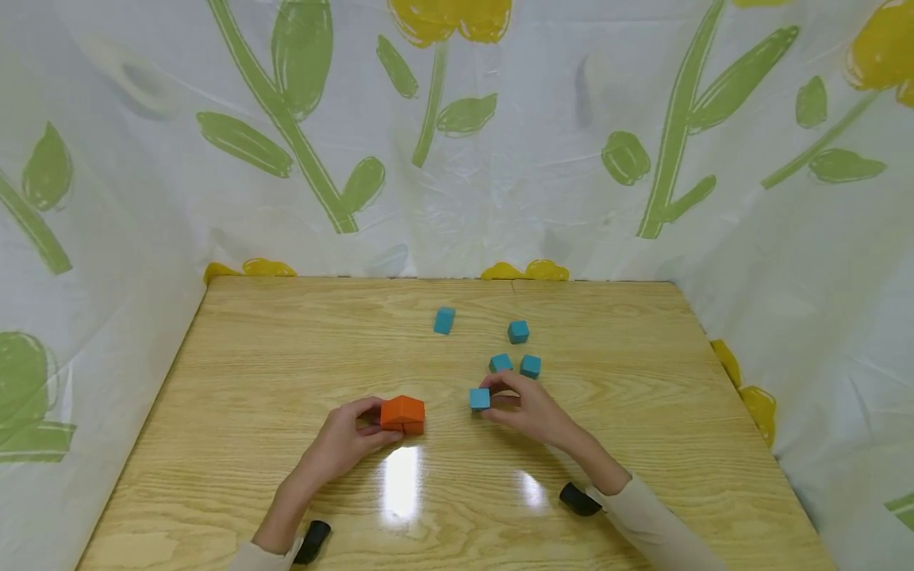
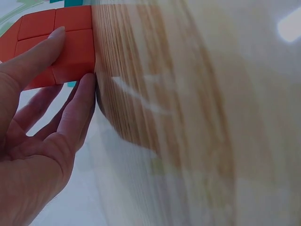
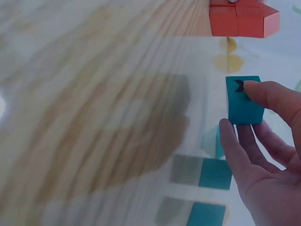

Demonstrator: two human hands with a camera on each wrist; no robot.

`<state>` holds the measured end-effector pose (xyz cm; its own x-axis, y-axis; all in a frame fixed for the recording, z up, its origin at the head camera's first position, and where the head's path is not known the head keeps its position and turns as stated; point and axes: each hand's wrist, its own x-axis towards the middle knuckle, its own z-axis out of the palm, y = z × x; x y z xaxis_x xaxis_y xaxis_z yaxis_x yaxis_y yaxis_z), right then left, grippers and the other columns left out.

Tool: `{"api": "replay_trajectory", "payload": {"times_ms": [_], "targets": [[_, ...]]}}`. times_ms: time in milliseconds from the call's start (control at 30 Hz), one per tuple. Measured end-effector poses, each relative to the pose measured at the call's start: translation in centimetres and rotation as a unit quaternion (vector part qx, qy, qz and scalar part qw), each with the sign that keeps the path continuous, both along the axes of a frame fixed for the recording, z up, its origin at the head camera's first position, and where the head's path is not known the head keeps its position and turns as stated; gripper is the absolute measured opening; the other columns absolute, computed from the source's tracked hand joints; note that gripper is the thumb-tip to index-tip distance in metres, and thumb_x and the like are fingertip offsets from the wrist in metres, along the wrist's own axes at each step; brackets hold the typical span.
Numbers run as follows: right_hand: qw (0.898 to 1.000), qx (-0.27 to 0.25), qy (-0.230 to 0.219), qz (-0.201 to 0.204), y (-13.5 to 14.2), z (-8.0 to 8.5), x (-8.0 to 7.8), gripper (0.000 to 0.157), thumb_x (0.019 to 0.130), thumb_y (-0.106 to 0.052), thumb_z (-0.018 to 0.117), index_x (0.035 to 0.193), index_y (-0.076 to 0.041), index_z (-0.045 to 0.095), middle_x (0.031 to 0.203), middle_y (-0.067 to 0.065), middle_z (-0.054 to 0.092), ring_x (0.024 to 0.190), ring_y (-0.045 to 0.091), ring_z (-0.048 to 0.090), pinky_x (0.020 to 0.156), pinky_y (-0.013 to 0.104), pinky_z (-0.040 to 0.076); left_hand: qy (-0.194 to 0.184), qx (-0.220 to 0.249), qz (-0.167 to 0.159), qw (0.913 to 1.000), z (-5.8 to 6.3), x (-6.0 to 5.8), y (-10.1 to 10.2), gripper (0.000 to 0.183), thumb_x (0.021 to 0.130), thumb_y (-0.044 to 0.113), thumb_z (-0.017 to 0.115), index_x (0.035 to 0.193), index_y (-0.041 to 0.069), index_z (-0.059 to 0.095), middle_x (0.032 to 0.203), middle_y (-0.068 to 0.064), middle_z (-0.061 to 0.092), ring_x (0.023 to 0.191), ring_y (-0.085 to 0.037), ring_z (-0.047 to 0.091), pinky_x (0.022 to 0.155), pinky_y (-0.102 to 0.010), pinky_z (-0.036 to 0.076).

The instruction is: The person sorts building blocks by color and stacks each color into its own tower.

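Note:
My left hand [image 1: 343, 440] grips a small stack of orange blocks [image 1: 402, 412] that stands on the wooden table, with a peaked, roof-like top. In the left wrist view the thumb lies across the seams of the orange blocks [image 2: 77, 44], and the other fingers reach behind and beside them. To the right, my right hand [image 1: 531, 408] pinches a blue block [image 1: 479, 399] between thumb and fingers, close over the tabletop. A black mark on this blue block [image 3: 244, 106] shows beside the thumb in the right wrist view. A gap separates the blue block from the orange stack.
Just beyond the right hand sit three blue cubes, a near one [image 1: 501, 363], a right one [image 1: 531, 366] and a farther one [image 1: 518, 331]. A longer blue block [image 1: 444, 320] lies farther back. Flower-patterned white curtains [image 1: 528, 174] border the wooden table [image 1: 286, 341].

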<state>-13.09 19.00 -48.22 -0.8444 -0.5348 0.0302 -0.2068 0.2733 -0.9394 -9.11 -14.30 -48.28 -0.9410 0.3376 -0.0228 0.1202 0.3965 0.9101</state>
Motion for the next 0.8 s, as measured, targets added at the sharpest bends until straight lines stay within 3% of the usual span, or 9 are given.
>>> {"api": "replay_trajectory", "payload": {"times_ms": [233, 433, 633, 800], "targets": [[1.000, 0.012, 0.016, -0.004, 1.8, -0.4, 0.7, 0.038, 0.092, 0.000, 0.075, 0.126, 0.004, 0.060, 0.123, 0.019, 0.061, 0.116, 0.035, 0.064, 0.100, 0.039, 0.055, -0.008, 0.010, 0.000, 0.9999, -0.1, 0.1, -0.1, 0.038, 0.087, 0.006, 0.083, 0.121, -0.002, 0.067, 0.115, -0.015, 0.069, 0.108, -0.031, 0.067, 0.087, -0.028, 0.059], [1.000, 0.018, 0.020, -0.005, 2.9, -0.5, 1.2, 0.034, 0.093, -0.004, 0.076, 0.124, 0.002, 0.061, 0.120, 0.017, 0.063, 0.115, 0.035, 0.064, 0.101, 0.044, 0.054, 0.007, -0.018, 0.013, 0.9997, 0.5, 0.5, 0.0, 0.050, 0.085, 0.013, 0.085, 0.128, -0.003, 0.064, 0.117, -0.012, 0.069, 0.107, -0.028, 0.068, 0.092, -0.035, 0.058], [0.998, 0.044, 0.035, -0.006, 3.6, -0.5, 1.4, 0.033, 0.095, -0.009, 0.076, 0.124, -0.002, 0.063, 0.120, 0.014, 0.065, 0.114, 0.033, 0.065, 0.099, 0.046, 0.054, 0.065, -0.066, 0.036, 0.9951, 2.1, 1.3, 0.6, 0.059, 0.085, 0.018, 0.087, 0.134, -0.001, 0.061, 0.125, -0.013, 0.064, 0.114, -0.033, 0.062, 0.097, -0.049, 0.054], [0.998, 0.051, 0.033, -0.011, 4.0, -0.6, 1.6, 0.034, 0.094, -0.007, 0.076, 0.125, -0.001, 0.063, 0.121, 0.014, 0.065, 0.114, 0.033, 0.065, 0.099, 0.046, 0.054, 0.115, -0.075, 0.056, 0.9889, 3.8, 1.8, 1.3, 0.055, 0.085, 0.019, 0.087, 0.133, 0.005, 0.064, 0.126, -0.013, 0.065, 0.117, -0.037, 0.060, 0.097, -0.057, 0.051]]}}
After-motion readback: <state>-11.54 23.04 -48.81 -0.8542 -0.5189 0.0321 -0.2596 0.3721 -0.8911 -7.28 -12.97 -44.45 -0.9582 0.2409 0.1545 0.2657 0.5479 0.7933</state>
